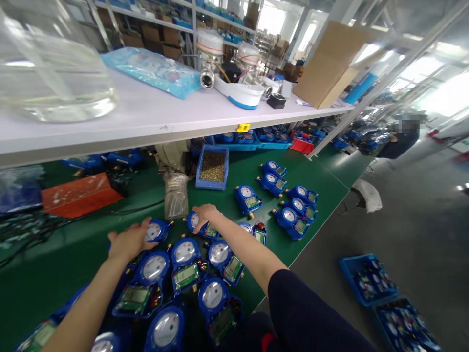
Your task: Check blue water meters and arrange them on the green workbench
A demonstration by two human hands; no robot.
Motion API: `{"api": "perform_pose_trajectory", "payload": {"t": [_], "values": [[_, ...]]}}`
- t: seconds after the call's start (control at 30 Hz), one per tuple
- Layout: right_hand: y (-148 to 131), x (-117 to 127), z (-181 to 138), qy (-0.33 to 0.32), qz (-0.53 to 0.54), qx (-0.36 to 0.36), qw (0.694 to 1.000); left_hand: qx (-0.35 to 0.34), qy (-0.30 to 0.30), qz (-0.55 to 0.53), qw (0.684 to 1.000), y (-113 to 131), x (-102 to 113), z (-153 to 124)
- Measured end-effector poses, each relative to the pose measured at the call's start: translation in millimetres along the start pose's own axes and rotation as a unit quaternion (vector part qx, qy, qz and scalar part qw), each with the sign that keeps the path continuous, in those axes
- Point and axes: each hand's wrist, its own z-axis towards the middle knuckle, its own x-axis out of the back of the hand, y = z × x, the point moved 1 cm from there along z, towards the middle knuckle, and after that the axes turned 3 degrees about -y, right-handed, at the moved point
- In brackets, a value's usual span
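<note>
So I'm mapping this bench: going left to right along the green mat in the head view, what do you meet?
Orange tray → left hand → right hand → blue bin of brass parts → far cluster of blue meters.

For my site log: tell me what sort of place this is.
Probably a meter assembly workshop: many round-dialled blue water meters cover a green workbench, a blue plastic bin of small brass parts sits nearby, and cardboard boxes fill shelving.
</note>
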Motion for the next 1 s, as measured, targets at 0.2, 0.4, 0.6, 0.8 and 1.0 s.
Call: {"api": "perform_pose_trajectory", "payload": {"t": [0.2, 0.4, 0.6, 0.8, 1.0], "values": [[1.7, -7.3, 4.2, 0.032, 0.019, 0.019, 0.999, 0.012, 0.002, -0.004, 1.000, 5.5, 7.8, -3.4], [6.0, -9.7, 6.3, 0.048, 0.051, 0.039, 0.997, 0.009, 0.026, -0.024, 0.999, 12.1, 14.9, -14.0], [-0.5, -13.4, -9.5, 0.150, 0.103, 0.063, 0.981, 0.008, 0.085, -0.062, 0.994, 11.7, 28.2, -43.1], [-12.8, -30.8, -58.3, 0.291, 0.171, 0.115, 0.934, 0.038, 0.191, -0.109, 0.975, -7.2, 39.4, -113.8], [56.3, -52.8, -135.9, 0.399, 0.221, 0.064, 0.888, 0.062, 0.302, -0.172, 0.936, -13.9, -4.3, -241.1]]}}
